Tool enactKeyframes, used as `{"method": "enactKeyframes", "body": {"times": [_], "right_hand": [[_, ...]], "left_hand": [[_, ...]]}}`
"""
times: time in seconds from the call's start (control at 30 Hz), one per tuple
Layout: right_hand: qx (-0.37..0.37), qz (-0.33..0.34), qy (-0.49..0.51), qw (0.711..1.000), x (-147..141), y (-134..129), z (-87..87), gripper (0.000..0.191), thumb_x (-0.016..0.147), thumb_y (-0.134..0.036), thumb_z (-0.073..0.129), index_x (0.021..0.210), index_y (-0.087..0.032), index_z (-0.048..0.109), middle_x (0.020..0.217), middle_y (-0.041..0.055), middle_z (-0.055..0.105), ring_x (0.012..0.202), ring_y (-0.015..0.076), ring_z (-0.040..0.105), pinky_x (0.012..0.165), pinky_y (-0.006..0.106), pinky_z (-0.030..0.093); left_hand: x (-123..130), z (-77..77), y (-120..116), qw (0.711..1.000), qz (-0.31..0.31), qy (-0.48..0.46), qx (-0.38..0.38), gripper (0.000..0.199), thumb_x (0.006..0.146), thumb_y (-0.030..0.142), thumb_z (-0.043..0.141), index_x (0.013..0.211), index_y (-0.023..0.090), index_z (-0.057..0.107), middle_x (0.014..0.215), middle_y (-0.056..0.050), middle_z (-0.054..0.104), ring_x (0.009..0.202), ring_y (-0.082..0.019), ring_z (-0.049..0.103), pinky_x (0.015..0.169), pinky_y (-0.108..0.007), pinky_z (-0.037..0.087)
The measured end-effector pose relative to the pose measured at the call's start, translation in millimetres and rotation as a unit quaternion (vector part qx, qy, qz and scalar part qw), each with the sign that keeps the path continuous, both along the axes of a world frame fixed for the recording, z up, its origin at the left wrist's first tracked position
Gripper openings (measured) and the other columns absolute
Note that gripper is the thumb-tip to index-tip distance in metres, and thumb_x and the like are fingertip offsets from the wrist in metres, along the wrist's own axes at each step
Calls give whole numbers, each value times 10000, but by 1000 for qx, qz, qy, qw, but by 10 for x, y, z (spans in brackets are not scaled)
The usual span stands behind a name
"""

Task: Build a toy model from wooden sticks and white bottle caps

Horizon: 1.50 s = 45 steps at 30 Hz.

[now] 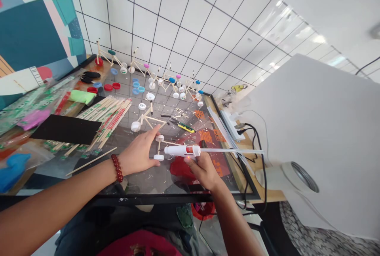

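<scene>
My right hand is closed round a white hot glue gun. A long glue stick juts from its back end, and its nozzle points left. The nozzle is close to a small wooden-stick frame with white bottle caps as wheels. My left hand, with a red bead bracelet, steadies this frame, thumb and fingers at its two caps. Just beyond the left hand stands another stick model with a white cap wheel. Whether glue is on the joint is too small to tell.
Several finished-looking stick models line the back by the tiled wall. Loose blue caps and red caps lie before them. A yellow-green utility knife rests among scraps. Packed sticks and a black sheet are left; cables run right.
</scene>
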State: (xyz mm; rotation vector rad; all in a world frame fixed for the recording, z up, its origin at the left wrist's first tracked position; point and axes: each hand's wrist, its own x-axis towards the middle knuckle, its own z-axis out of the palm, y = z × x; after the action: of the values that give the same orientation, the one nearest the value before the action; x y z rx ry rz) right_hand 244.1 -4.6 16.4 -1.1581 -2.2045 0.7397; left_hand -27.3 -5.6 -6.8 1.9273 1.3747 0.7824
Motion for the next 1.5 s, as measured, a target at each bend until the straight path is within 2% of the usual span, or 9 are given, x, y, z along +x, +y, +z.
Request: {"method": "enactKeyframes", "body": {"times": [0.2, 0.53, 0.77, 1.03, 1.3, 1.5], "right_hand": [[-9, 2, 17, 1000, 16, -10, -12, 248, 1014, -353, 562, 1004, -200, 757, 834, 38, 752, 778, 224, 691, 781, 306, 530], [-14, 1, 35, 999, -4, -7, -104, 256, 1019, -355, 565, 1052, -195, 762, 916, 57, 784, 817, 227, 702, 801, 312, 530], [-24, -15, 30, 999, 20, -29, -106, 307, 1027, -397, 555, 1014, -187, 779, 756, 29, 716, 668, 197, 619, 683, 298, 506], [-32, -15, 54, 998, -12, -22, -78, 354, 1037, -426, 544, 1125, -190, 792, 951, 78, 802, 883, 257, 733, 865, 354, 582], [-41, -31, 37, 998, 10, -32, -113, 324, 1020, -442, 566, 1014, -196, 777, 864, 60, 774, 780, 234, 695, 790, 343, 560], [-47, -50, 74, 995, 12, -73, -111, 333, 1013, -479, 579, 963, -194, 745, 793, 47, 707, 735, 219, 632, 709, 321, 520]], "left_hand": [[0, 7, -7, 1000, -2, -1, 4, 1174, 686, 147, 908, 1690, 261, 311, 1537, -156, 627, 1437, -384, 590, 1225, -552, 459], [-6, -40, 0, 1000, -8, 6, 12, 1182, 703, 163, 906, 1697, 269, 275, 1546, -148, 616, 1451, -371, 576, 1234, -536, 451], [1, -19, 1, 1000, -7, 8, 13, 1200, 697, 159, 911, 1705, 259, 266, 1558, -161, 611, 1461, -374, 571, 1235, -537, 451], [0, -26, 6, 1000, -6, 14, 8, 1215, 692, 171, 923, 1705, 261, 258, 1556, -149, 615, 1465, -363, 572, 1237, -514, 455], [6, 24, -6, 1000, -6, 11, 6, 1186, 709, 165, 906, 1702, 228, 262, 1561, -161, 611, 1469, -359, 566, 1252, -511, 441], [1, 41, -16, 1000, -6, 8, 6, 1189, 705, 169, 902, 1705, 236, 263, 1554, -166, 617, 1462, -370, 572, 1246, -526, 446]]}}
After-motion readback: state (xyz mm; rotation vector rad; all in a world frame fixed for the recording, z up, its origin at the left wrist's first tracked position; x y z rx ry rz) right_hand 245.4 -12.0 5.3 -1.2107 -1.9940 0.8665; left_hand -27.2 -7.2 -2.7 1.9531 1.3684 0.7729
